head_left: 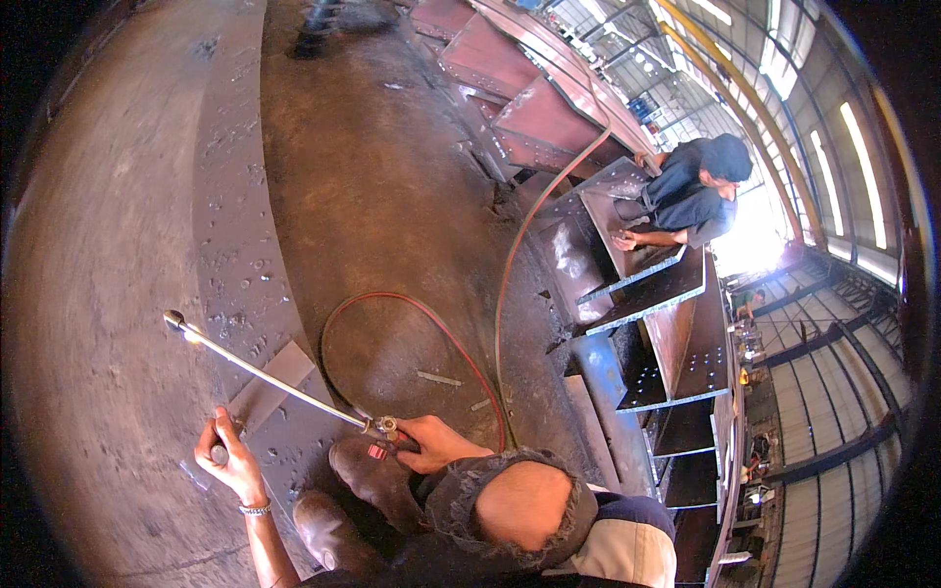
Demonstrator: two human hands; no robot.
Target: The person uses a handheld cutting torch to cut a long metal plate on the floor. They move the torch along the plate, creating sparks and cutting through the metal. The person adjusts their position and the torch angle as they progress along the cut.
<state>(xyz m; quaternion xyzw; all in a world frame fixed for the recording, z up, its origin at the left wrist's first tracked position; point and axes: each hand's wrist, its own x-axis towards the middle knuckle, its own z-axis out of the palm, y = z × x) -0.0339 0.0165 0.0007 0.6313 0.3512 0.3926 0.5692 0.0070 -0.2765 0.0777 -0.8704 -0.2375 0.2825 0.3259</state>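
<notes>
My right hand [441,444] is closed round the valve end of a cutting torch [284,382]. Its long metal tube reaches up and left, and the dark head [174,319] hangs over the floor. Red knobs [377,452] sit beside my fingers. Below the torch head and to its left, my left hand [233,468] pinches a small round grey object [220,455], whose kind I cannot make out. A flat steel strip [274,385] lies just beyond that hand, under the torch tube. A red hose [431,316] loops over the ground near the torch.
My brown boots [365,482] rest close below the torch. Metal bits [245,318] litter a long steel plate [221,196]. At the right stand steel beams with drilled plates [676,372]; a co-worker in dark clothes [686,191] leans over them. Reddish steel [534,122] lies farther back.
</notes>
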